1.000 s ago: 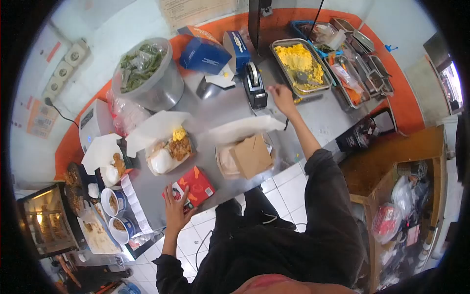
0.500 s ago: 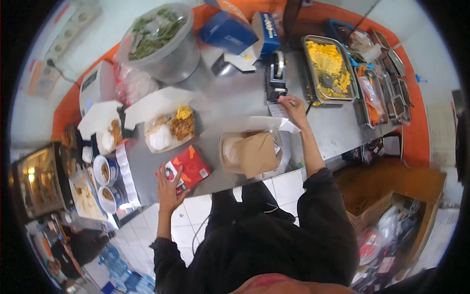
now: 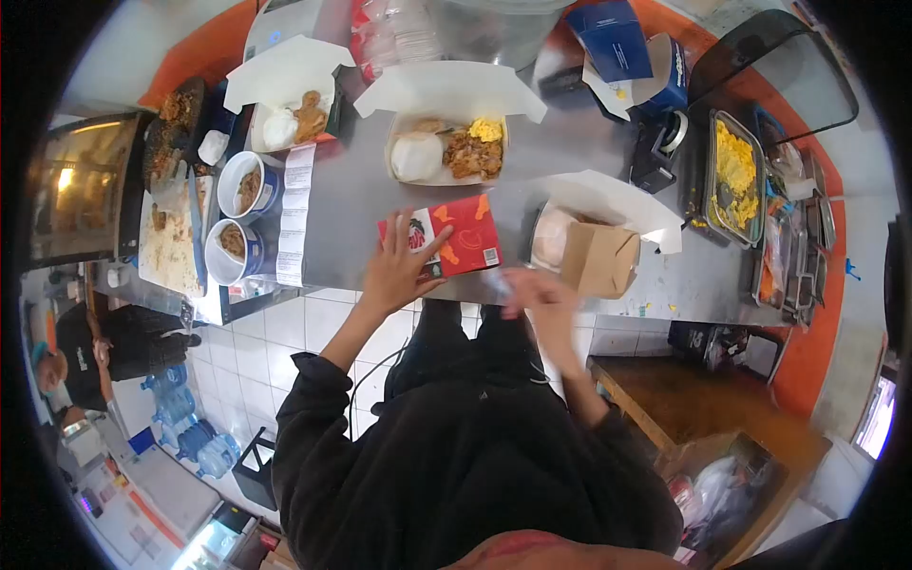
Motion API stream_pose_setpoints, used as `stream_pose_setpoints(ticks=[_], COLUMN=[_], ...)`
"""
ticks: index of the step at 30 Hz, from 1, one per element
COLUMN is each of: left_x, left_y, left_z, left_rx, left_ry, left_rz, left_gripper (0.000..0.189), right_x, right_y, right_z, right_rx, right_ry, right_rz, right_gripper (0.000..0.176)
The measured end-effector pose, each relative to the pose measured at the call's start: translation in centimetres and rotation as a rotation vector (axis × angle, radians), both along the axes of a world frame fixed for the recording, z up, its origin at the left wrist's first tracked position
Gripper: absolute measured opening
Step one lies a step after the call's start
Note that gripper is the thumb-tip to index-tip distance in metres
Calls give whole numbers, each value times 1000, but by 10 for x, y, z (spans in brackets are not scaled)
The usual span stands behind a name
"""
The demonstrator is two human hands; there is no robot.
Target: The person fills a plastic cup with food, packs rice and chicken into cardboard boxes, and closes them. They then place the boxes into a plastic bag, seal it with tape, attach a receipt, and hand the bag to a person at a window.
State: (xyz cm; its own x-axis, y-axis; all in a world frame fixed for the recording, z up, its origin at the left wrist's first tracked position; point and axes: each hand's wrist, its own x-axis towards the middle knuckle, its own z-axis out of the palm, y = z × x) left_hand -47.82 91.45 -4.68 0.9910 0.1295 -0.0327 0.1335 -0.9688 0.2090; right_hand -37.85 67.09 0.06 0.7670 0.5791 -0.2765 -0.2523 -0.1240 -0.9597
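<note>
My left hand (image 3: 401, 261) grips the left end of a closed red food box (image 3: 464, 233), with fingers over its top and the thumb at its near side. The box lies near the counter's front edge. At the box's near right corner is my right hand (image 3: 543, 296), smeared by motion, its fingertips pinched on a pale, clear strip that looks like tape (image 3: 496, 279). Right of it stands an open takeaway box (image 3: 553, 237) with a brown paper carton (image 3: 600, 261) inside. The black tape dispenser (image 3: 657, 157) stands farther back.
Behind the red box stands an open meal box (image 3: 389, 161) with rice, meat and egg; another open box (image 3: 270, 126) is farther left. Two paper bowls (image 3: 235, 252) and a paper receipt (image 3: 295, 214) lie left. A tray of yellow egg (image 3: 712, 223) stands right. Another person (image 3: 109, 347) is at lower left.
My right hand has left the tape dispenser and come down and left to the red box. My left hand remains on the box. The camera view has shifted.
</note>
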Motion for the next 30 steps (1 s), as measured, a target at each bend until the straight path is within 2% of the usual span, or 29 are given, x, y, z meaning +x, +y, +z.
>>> stream_pose_setpoints(ticks=[1, 3, 5, 7, 9, 10, 11, 13, 15, 17, 18, 19, 20, 21, 22, 23, 24, 25, 27, 28, 30], left_x=[-2, -4, -5, -6, -6, -7, -7, -7, -7, -10, -6, -3, 0, 1, 9, 26, 43, 63, 94, 100, 112], left_y=[2, 4, 6, 9, 10, 12, 14, 22, 32, 46, 55, 62, 69, 74, 81, 92, 102, 112, 123, 122, 123], left_z=[-2, -6, -8, -10, -13, -14, -14, -15, -17, -8, -3, -1, 0, 1, 3, 5, 5, -6, -45, -48, -53], left_rx=[8, 10, 40, 48, 13, 8, 8, 11, -21, -19, -11, -4, -105, -210, -209, -463, -717, -716, -550, -552, -463], left_ry=[-26, -58, -99, -115, -158, -160, -157, -158, -151, -142, -141, -154, -200, -237, -234, -320, -403, -409, -228, -238, -296], left_rz=[-11, -10, -22, -44, -26, -32, -49, -72, -117, -161, -191, -198, -80, 36, 26, 193, 361, 353, 359, 354, 424], left_gripper=[90, 91, 91, 91, 92, 92, 92, 92, 92, 92, 92, 92, 87, 83, 83, 72, 62, 62, 39, 39, 33], right_x=[-21, -45, -48, -50, -46, -46, -40, -22, -22, -29, -29, -29, -28, -17, 3, 24, 43, 63, 95, 103, 117], right_y=[29, 63, 80, 87, 81, 80, 80, 84, 82, 78, 81, 84, 89, 97, 107, 119, 134, 151, 178, 184, 192], right_z=[-16, -59, -83, -85, -80, -93, -106, -120, -114, -97, -76, -48, -26, -10, 2, 6, -7, -23, -34, -30, -21], right_rx=[-14, 102, 85, 70, -122, -180, -184, 158, 117, -412, -415, -422, -423, -423, -455, -485, -529, -571, -892, -893, -1458], right_ry=[90, 137, 67, -2, -9, -99, -99, -1244, -1201, -1035, -1049, -822, -594, -596, -666, -735, -921, -1111, -1281, -1289, -1179], right_rz=[74, -7, -44, -95, -17, 3, -4, 152, 176, 455, 441, 384, 326, 317, 130, -56, -150, -247, -253, -260, 129], right_gripper=[25, 30, 33, 36, 39, 46, 46, 53, 55, 49, 49, 50, 51, 51, 47, 43, 38, 34, 25, 25, 22])
